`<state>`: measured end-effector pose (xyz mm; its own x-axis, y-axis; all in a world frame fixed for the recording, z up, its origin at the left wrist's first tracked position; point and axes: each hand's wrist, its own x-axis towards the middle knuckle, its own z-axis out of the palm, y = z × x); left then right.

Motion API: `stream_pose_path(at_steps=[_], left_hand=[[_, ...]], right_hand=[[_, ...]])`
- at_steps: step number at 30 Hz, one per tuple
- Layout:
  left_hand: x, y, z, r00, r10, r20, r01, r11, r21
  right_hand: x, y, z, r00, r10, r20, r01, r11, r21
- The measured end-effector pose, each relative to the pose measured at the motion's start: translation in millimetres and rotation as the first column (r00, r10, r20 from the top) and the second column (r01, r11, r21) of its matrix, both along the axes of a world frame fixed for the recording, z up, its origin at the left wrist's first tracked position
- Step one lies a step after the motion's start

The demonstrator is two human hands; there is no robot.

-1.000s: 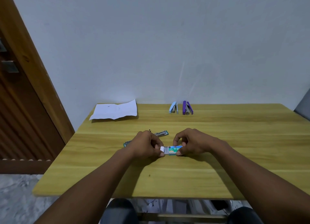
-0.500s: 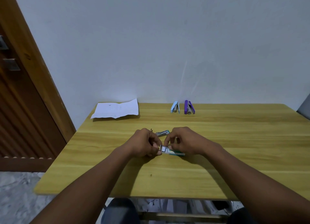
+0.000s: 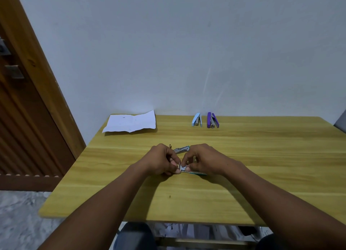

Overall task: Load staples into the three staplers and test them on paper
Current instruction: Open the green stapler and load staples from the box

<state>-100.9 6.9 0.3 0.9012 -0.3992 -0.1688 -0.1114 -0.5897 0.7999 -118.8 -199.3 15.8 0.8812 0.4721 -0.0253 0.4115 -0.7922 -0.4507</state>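
Observation:
Both hands meet over a small green staple box [image 3: 196, 173] lying at the table's middle. My left hand [image 3: 162, 159] pinches the box's white open end flap [image 3: 182, 168], and my right hand [image 3: 204, 160] holds the box, its fingertips at the same opening. Just behind the hands lies an opened stapler [image 3: 181, 149], its metal magazine showing; the rest is hidden by my hands. A light blue stapler [image 3: 197, 119] and a purple stapler [image 3: 212, 120] stand side by side near the far edge. A creased white paper [image 3: 131, 122] lies at the far left corner.
The wooden table [image 3: 262, 165] stands against a white wall. A brown wooden door [image 3: 28, 118] is at the left. A grey object [image 3: 341, 121] shows at the far right edge. My knees are under the table's near edge.
The hands have drawn closer together over the box. The white end flap now stands lifted, and my right fingers have shifted from the box's side to its open end.

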Motion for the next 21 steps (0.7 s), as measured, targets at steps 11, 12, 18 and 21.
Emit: stream_pose_path(at_steps=[11,12,18,21], left_hand=[[-0.5,-1.1,-0.1,0.999,0.02,-0.028,-0.02,1.0,-0.014],[-0.3,-1.3,-0.2,0.999,0.022,-0.031,-0.023,1.0,-0.013],[0.7,-1.8,-0.4,1.0,0.01,-0.024,-0.01,1.0,-0.004],[0.7,-1.8,-0.2,1.0,0.012,-0.025,-0.012,1.0,-0.001]], right_hand=[[5.3,1.0,2.9,0.999,0.025,-0.042,-0.025,1.0,-0.013],[4.7,0.2,2.2,0.999,0.02,-0.047,-0.02,1.0,0.005],[5.1,-0.6,-0.1,0.997,0.006,-0.074,0.002,0.994,0.106],[5.0,0.4,0.2,0.997,-0.002,-0.082,0.014,0.99,0.14]])
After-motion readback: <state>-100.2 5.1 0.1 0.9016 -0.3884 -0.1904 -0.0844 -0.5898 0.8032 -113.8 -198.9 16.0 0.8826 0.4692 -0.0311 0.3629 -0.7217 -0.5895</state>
